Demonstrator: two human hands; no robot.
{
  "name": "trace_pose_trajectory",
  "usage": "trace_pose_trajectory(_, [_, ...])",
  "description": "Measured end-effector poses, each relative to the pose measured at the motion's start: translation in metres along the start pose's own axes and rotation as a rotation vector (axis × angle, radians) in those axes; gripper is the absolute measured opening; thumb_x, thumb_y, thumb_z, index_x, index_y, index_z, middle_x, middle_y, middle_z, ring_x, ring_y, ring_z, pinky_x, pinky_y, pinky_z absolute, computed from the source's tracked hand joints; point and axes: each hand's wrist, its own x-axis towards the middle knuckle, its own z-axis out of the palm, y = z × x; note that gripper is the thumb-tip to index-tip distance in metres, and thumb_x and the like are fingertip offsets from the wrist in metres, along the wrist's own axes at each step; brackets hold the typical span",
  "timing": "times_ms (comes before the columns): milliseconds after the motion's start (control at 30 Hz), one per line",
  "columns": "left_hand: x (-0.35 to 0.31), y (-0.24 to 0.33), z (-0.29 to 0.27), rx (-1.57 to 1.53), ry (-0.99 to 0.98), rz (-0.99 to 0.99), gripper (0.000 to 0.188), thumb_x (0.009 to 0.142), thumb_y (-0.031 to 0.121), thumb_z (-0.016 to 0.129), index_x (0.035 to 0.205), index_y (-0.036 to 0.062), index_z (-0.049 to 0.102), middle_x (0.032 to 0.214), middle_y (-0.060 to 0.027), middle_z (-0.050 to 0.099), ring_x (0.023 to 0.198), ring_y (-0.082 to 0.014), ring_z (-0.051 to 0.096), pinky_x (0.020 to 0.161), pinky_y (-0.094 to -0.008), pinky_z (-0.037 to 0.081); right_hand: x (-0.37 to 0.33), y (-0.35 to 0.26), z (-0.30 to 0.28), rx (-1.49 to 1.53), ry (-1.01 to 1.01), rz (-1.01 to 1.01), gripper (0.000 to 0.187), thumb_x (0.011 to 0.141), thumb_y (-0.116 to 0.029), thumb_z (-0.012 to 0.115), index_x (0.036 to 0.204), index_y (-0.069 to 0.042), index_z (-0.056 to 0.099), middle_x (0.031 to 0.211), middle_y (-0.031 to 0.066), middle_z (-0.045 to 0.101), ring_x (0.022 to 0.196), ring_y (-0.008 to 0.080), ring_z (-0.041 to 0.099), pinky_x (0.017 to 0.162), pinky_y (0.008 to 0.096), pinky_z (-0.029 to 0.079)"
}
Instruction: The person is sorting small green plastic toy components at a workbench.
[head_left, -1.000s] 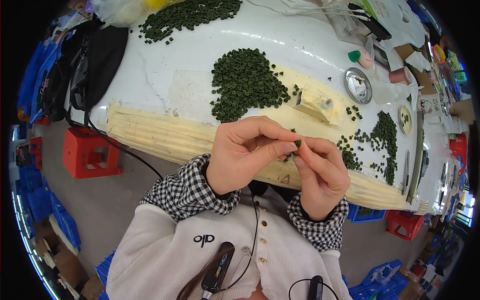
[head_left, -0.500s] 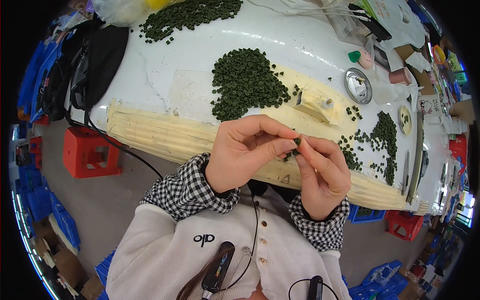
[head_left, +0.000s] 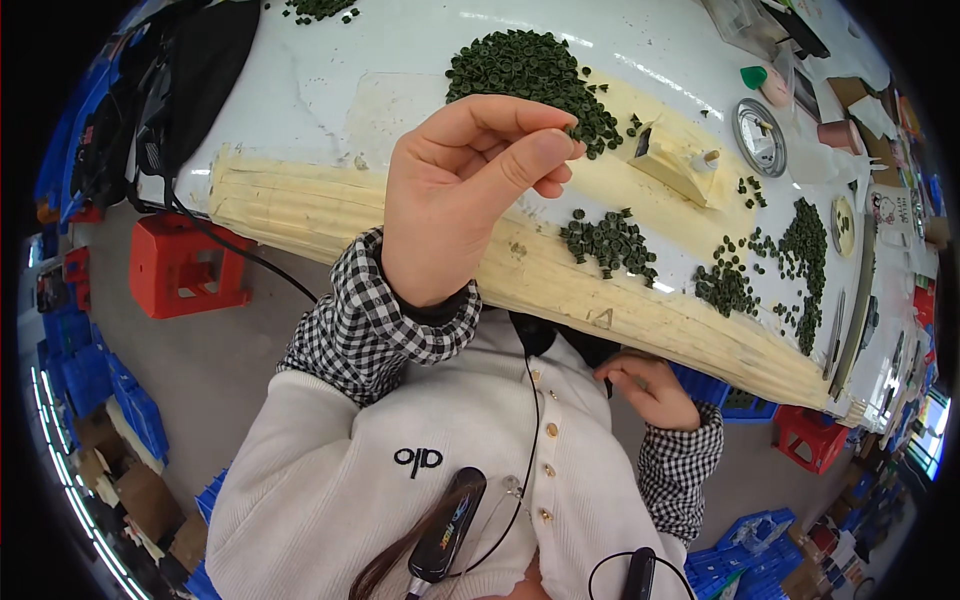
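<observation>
My left hand (head_left: 450,195) is raised over the table's near edge, thumb and forefinger pinched on a small dark green cap-like piece (head_left: 570,128). Most of that piece is hidden by the fingertips. Below the table edge, close to my lap, my right hand (head_left: 655,390) is lowered with its fingers loosely stretched and nothing visible in them. Behind my left fingertips lies a large heap of dark green pieces (head_left: 520,70). A smaller pile of the same pieces (head_left: 610,243) sits near the front edge, to the right of my left hand.
A tape-covered block (head_left: 675,165) with a white peg stands right of the heap. More green pieces (head_left: 803,240) lie farther right, near tweezers (head_left: 834,335) and a round metal dish (head_left: 758,138). Yellowish tape covers the table edge (head_left: 300,205). A red stool (head_left: 185,265) stands at left.
My hands have parted. The right has dropped below the table edge, while the left has risen, still pinching the green piece. The whole view has shifted, with the table higher in the picture.
</observation>
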Motion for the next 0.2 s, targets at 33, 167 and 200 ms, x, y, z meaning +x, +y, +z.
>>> trace_pose_trajectory(33, [-0.001,0.000,0.000,0.020,-0.005,-0.001,0.017,0.091,0.007,0.061,0.106,-0.0003,0.062,0.092,-0.0103,0.068,0.078,-0.0111,0.063,0.071,-0.0230,0.051,0.014,0.015,0.013,-0.057,0.186,-0.107,0.018,0.091,-0.006,0.052,0.102,0.001,0.064,0.099,0.0134,0.065,0.094,0.0248,0.060,0.084,0.0320,0.046])
trace_pose_trajectory(167, [0.003,-0.001,0.004,0.003,-0.016,-0.012,0.017,0.092,0.007,0.059,0.107,0.0010,0.062,0.092,-0.0096,0.068,0.078,-0.0113,0.062,0.071,-0.0231,0.050,0.107,0.040,0.056,-1.356,0.508,-0.341,0.037,0.091,-0.024,0.057,0.124,-0.008,0.053,0.126,0.0132,0.053,0.116,0.0247,0.048,0.100,0.0364,0.036])
trace_pose_trajectory(200, [0.004,-0.001,0.004,-0.005,-0.011,-0.023,0.016,0.092,0.006,0.059,0.107,0.0012,0.062,0.092,-0.0093,0.068,0.078,-0.0113,0.062,0.071,-0.0231,0.050,0.110,0.043,0.050,-1.368,0.524,-0.347,0.037,0.091,-0.024,0.057,0.124,-0.008,0.053,0.126,0.0132,0.053,0.116,0.0247,0.048,0.100,0.0364,0.036])
